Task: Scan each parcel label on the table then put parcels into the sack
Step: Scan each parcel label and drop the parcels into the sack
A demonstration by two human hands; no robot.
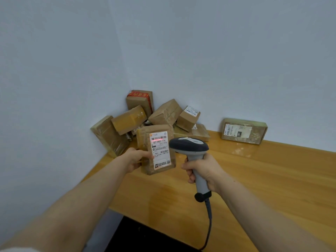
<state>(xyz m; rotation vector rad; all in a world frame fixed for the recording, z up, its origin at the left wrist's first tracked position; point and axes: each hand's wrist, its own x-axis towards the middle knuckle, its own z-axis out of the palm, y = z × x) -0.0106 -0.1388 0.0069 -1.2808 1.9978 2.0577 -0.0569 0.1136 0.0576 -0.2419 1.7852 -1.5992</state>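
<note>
My left hand (136, 159) grips a brown cardboard parcel (143, 140) upright above the wooden table (263, 179), its white label (160, 150) facing me. A red scan line lies across the top barcode of that label. My right hand (201, 170) grips the handle of a grey and dark handheld scanner (190, 145), whose head points at the label from the right. The scanner's cable hangs down off the table's front edge. No sack is clearly visible.
Several taped cardboard parcels (165, 113) are piled in the table's far left corner against the walls. One flat parcel (243, 130) with a label lies apart at the back right. A dark area (138, 237) shows below the table's front edge.
</note>
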